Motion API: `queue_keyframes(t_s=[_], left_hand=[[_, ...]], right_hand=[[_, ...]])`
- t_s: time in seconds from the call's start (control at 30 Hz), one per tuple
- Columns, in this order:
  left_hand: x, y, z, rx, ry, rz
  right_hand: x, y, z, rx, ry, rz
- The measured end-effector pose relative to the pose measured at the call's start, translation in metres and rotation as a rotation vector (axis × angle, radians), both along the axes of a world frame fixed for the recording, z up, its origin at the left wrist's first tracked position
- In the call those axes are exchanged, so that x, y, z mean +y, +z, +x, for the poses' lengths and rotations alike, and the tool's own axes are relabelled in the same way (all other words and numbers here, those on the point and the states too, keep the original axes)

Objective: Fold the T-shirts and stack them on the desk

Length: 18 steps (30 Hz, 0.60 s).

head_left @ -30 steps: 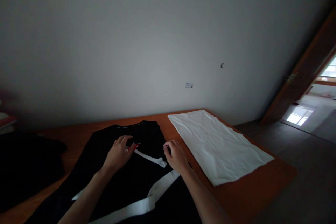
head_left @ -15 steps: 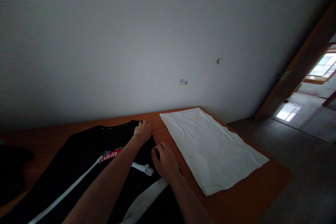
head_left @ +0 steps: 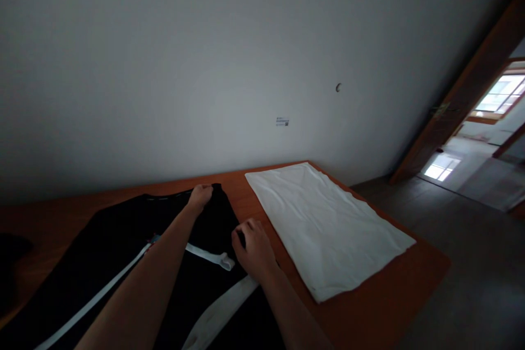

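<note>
Black fabric made up the shirt (head_left: 118,229) that was spread out over the lower left and lower centre of the frame, its neckline turned toward the wall. Its shoulder, just right of the neckline, was pinched by the left hand (head_left: 200,195), whose fingertips were pressed together on the cloth. Near the shirt's right-hand edge, lower down, the right hand (head_left: 254,249) was held with fingers curled and thumb set a little apart; whether any fabric was gripped there could not be judged.

Across the shirt, a narrow white strip (head_left: 94,302) was laid from the bottom left toward a small patch of print (head_left: 153,239), which was partly covered by the left forearm. Beyond that forearm, a short white strip (head_left: 207,255) was seen, its end crumpled near the right hand. At bottom centre, a wider white band (head_left: 219,311) was partly covered by the right wrist.

On the wooden table (head_left: 426,270), a white cloth (head_left: 328,229) was laid flat right of centre, while dark fabric (head_left: 12,262) was cut off by the left edge. Above, a label (head_left: 282,121) was fixed to the pale wall (head_left: 184,65); at upper right, a brown door (head_left: 463,82) was seen.
</note>
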State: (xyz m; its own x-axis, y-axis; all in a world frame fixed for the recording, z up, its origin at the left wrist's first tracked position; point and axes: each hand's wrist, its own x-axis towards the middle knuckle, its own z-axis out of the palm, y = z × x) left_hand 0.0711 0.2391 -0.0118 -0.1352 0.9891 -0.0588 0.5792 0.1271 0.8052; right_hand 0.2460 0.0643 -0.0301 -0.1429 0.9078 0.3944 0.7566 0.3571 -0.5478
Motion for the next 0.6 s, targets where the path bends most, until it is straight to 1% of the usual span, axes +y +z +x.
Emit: queue_keyframes(t_s=[0.07,0.13,0.2,0.37,0.43,0.5,0.6], left_hand=[[-0.005,-0.001,-0.006,-0.006,-0.038,-0.087],[-0.011,0.002,-0.011,0.015,-0.084,-0.133],[-0.018,0.008,-0.017,0.043,-0.138,-0.159],[-0.045,0.031,-0.039,0.081,-0.358,-0.245],[-0.054,0.038,-0.048,0.105,-0.414,-0.269],[-0.061,0.041,-0.055,0.125,-0.446,-0.262],[-0.069,0.038,-0.061,0.138,-0.435,-0.193]], right_hand=[[0.000,-0.001,0.000,-0.012,-0.005,0.010],[0.000,-0.001,0.000,-0.020,-0.002,0.019],[0.000,-0.002,0.000,-0.024,0.001,0.026],[0.000,-0.005,0.001,-0.005,0.003,0.044],[0.000,-0.004,0.001,0.015,0.018,0.038],[-0.002,-0.002,0.002,0.035,0.060,0.031],[-0.007,0.003,0.004,0.041,0.194,0.042]])
